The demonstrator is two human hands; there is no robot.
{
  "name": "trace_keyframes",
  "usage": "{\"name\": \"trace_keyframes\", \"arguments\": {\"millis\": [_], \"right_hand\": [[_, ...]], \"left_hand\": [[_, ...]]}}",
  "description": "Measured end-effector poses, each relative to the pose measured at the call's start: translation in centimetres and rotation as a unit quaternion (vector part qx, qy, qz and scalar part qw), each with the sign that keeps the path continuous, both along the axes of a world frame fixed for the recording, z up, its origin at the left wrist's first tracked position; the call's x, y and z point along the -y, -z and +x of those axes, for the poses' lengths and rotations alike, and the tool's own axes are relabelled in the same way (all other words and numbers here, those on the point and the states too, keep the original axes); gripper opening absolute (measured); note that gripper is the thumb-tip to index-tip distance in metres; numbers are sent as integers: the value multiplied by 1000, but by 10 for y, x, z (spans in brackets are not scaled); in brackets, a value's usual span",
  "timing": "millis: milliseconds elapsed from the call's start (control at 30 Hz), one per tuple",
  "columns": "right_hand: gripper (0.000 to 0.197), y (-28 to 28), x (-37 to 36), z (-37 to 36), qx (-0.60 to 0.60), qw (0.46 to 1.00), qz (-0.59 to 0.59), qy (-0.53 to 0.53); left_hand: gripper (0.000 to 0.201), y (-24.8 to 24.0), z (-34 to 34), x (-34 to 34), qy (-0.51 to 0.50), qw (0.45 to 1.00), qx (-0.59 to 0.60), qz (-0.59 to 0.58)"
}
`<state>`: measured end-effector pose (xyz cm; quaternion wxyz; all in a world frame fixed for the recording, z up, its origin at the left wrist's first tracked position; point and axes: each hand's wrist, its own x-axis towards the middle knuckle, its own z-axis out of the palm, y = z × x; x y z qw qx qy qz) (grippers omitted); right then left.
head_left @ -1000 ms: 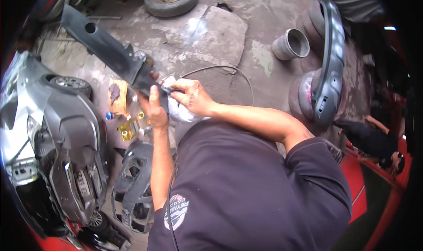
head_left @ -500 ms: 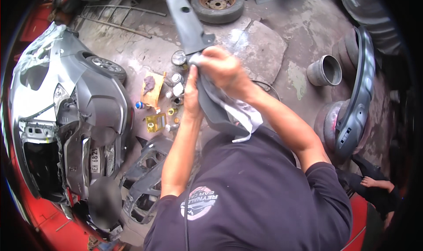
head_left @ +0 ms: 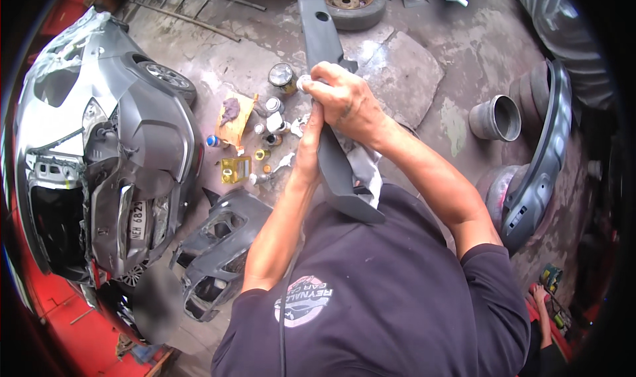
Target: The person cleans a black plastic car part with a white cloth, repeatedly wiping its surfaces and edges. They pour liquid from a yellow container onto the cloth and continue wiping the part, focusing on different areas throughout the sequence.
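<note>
A long dark grey plastic car trim panel (head_left: 321,39) stretches away from my chest, with a round hole near its far end. My left hand (head_left: 309,148) grips its left edge around the middle, thumb pointing up along it. Just beyond, my right hand (head_left: 348,105) is closed on a white cloth (head_left: 364,168), pressed against the panel. A bit of the cloth shows at the fingertips. Its loose end hangs beside the panel's near part. The right palm and the panel's underside are hidden.
A damaged grey car (head_left: 156,135) stands on the left, near a loose bumper part (head_left: 218,244). Cans and a yellow tin (head_left: 236,169) sit on the floor. A wheel (head_left: 351,2) lies ahead. Right are a bucket (head_left: 495,118), a long bumper (head_left: 540,171) and a co-worker's arm (head_left: 543,314).
Both hands and the panel have shifted right in view, and the panel points straighter ahead. Less of the cloth's loose end shows. The co-worker at the right has changed position.
</note>
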<state>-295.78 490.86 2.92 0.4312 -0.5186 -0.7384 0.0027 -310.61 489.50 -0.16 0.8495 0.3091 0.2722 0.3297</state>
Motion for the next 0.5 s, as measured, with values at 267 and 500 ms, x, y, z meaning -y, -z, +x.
{"name": "trace_keyframes", "arguments": {"millis": [267,500], "right_hand": [[28,12,16,20,18,999,20,35],[26,-2,6,13,-19,999,29,-28]], "left_hand": [[67,17,-13,-4,26,1000,-9,15],[59,8,-20,-6,-21,999,-9,26]]}}
